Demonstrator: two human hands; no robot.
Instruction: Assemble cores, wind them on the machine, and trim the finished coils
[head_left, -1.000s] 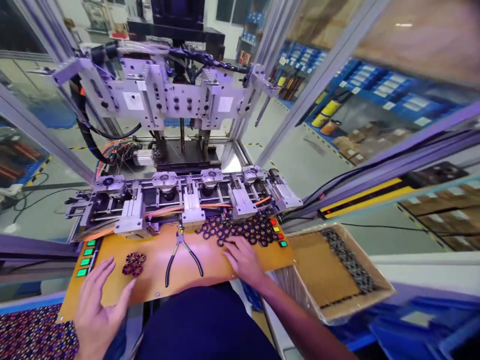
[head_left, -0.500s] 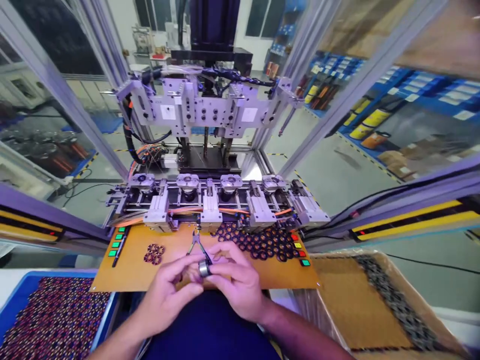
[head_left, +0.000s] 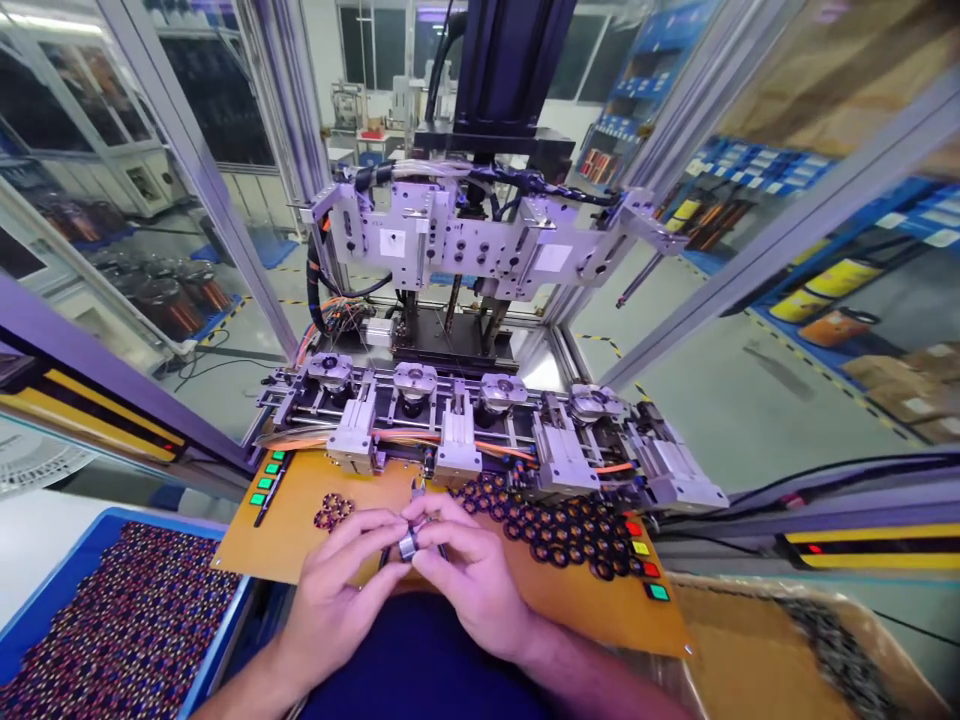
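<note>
Close to the panel's front edge, a small silvery metal ring with a black part [head_left: 407, 545] is pinched between the fingertips of both hands. My left hand [head_left: 330, 585] grips it from the left, thumb below and fingers above. From the right, my right hand [head_left: 480, 580] closes on it with thumb and index finger. Fingers cover part of the ring. Just behind the hands lie cutting pliers [head_left: 418, 488], their handles mostly hidden. A small cluster of dark reddish wound rings [head_left: 333, 511] lies left of the pliers, and many black rings [head_left: 559, 525] lie to the right.
An orange panel [head_left: 277, 540] carries green buttons [head_left: 262, 483], a pen [head_left: 270, 492] and coloured buttons [head_left: 651, 569]. Beyond stands a machine with several clamp stations [head_left: 415, 385]. A blue bin [head_left: 75, 575] of small rings is at left, a cardboard box [head_left: 739, 640] at right.
The view has swung left, so the scene sits farther right. My left fingers and thumb have closed in on the ring, and both hands now meet at it.
</note>
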